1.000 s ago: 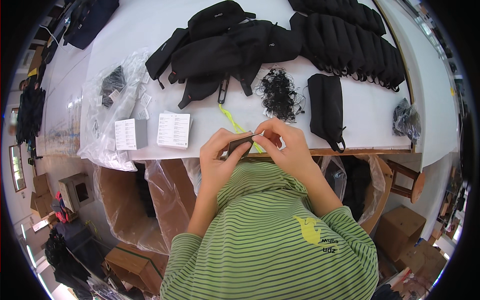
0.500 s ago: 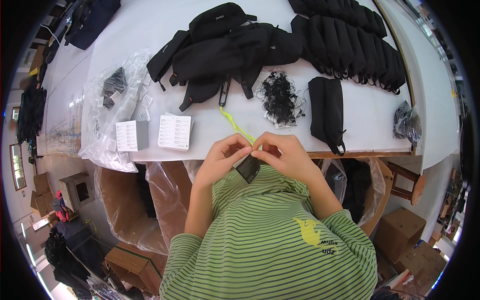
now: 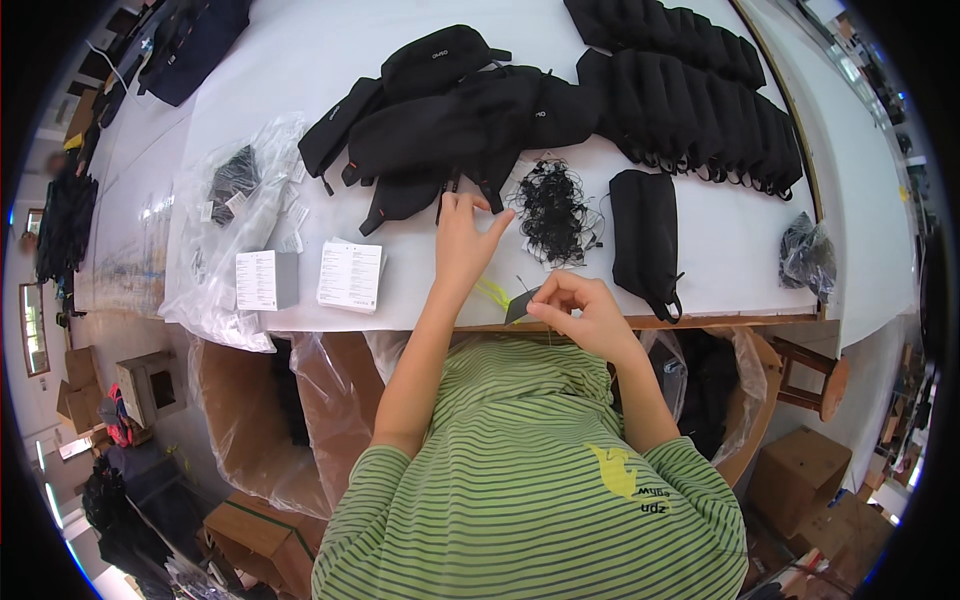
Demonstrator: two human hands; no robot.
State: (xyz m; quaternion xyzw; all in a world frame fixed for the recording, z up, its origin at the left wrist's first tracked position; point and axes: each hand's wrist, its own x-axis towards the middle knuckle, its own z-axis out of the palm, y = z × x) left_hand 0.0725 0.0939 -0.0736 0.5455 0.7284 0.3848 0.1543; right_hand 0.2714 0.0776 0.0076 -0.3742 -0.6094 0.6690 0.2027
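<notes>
My right hand pinches a small dark hang tag above the table's front edge. Thin string shows beside the tag. My left hand reaches forward over the table, thumb spread away from the fingers. Its fingertips are at a slim black tool, mostly hidden, at the front of a heap of black pouches. A bright yellow cord shows between my left forearm and the tag. Right of my left hand lies a tangled pile of black strings.
Two stacks of white printed cards, a left stack and a right stack, stand beside a clear plastic bag. A single black pouch lies to the right, with rows of pouches behind. Plastic-lined cartons stand below the table edge.
My left hand has let go of the tag and moved forward to the black tool. The right hand keeps the tag and has shifted slightly right and down.
</notes>
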